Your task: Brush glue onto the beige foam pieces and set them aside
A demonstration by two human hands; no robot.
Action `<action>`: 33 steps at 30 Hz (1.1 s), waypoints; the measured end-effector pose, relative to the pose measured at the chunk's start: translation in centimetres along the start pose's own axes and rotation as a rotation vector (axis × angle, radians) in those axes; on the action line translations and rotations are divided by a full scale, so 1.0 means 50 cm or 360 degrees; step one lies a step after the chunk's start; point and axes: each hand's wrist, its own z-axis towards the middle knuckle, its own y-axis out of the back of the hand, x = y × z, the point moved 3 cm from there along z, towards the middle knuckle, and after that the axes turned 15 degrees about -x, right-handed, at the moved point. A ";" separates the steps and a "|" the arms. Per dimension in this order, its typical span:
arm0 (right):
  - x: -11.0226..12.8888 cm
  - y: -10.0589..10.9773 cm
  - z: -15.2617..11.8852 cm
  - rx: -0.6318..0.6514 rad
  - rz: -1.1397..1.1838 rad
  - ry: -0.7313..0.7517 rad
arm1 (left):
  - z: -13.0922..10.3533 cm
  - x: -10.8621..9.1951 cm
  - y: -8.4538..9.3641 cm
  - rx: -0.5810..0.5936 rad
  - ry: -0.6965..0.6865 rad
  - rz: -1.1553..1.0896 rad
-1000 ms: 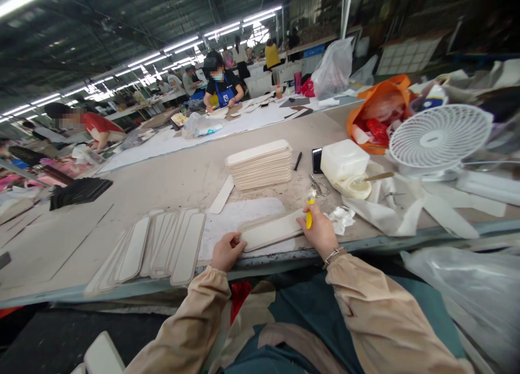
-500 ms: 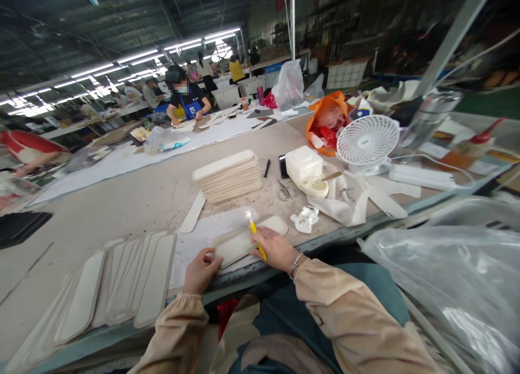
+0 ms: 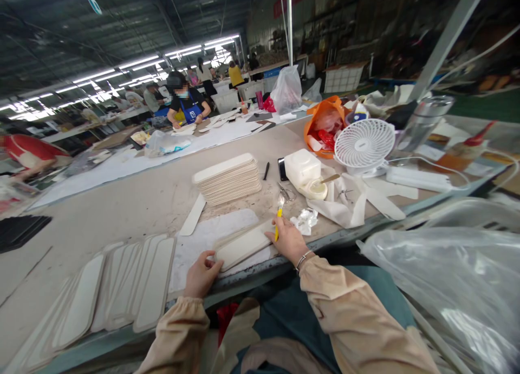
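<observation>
A small stack of pale, round-cornered panels [image 3: 244, 245] lies on a white sheet [image 3: 195, 257] at the table's front edge. My left hand [image 3: 203, 274] is closed at the left end of this stack, thumb and fingers on the top panel's edge. At the right end is my right hand [image 3: 289, 240], its fingers wrapped round a slim yellow-handled tool [image 3: 278, 223]. The tool points up and away, its whitish tip too blurred to identify. Crumpled white paper [image 3: 305, 221] lies just right of that hand, and scissors [image 3: 287, 192] rest beyond it.
A neat pile of panels [image 3: 227, 179] stands behind the sheet; more panels [image 3: 117, 287] fan out at left. On the right are a white jug [image 3: 303, 165], a white fan [image 3: 363, 144] and an orange bag [image 3: 325, 128]. A co-worker [image 3: 189, 103] works across the table.
My right hand has slid right along the panels with the yellow-handled tool, uncovering more of the top panel. My left hand stays at the left end.
</observation>
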 end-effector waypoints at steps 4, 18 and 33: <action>-0.001 0.000 0.002 -0.0017 0.0015 -0.0108 | -0.005 0.000 -0.001 -0.0019 -0.0007 -0.0008; -0.009 0.012 0.010 -0.0161 0.0198 -0.0202 | -0.014 -0.008 0.003 -0.0104 -0.0057 -0.0027; 0.001 0.026 0.010 -0.0233 0.0344 -0.0193 | -0.020 -0.009 0.003 -0.0122 -0.0055 -0.0039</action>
